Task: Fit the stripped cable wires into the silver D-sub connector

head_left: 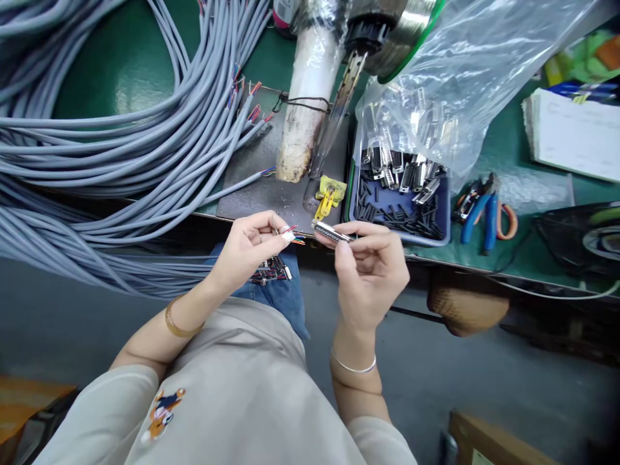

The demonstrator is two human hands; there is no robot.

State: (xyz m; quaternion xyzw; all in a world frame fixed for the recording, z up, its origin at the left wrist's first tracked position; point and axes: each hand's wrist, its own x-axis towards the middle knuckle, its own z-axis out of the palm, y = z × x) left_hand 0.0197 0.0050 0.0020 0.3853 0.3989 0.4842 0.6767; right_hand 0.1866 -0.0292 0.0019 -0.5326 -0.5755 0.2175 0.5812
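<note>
My left hand (254, 248) pinches the coloured wires (298, 240) at the end of a cable, their stripped tips pointing right. Between the thumb and fingers of my right hand (371, 268) is a metal D-sub connector (332, 231), a small gap from the wires. Just beyond the connector, a yellow clip (328, 199) sits at the bench edge under a soldering iron (336, 116). A bundle of grey cables (184, 155) spreads over the left of the bench. Several wired connectors (272, 270) rest at my lap, partly hidden by my left hand.
A blue tray (442, 237) holds loose connectors and short black tubes, partly under a plastic bag (465, 77). Blue-handled cutters (484, 213) lie right of it. A solder spool (411, 39) and a white wrapped post (307, 97) stand behind. Papers (574, 135) lie far right.
</note>
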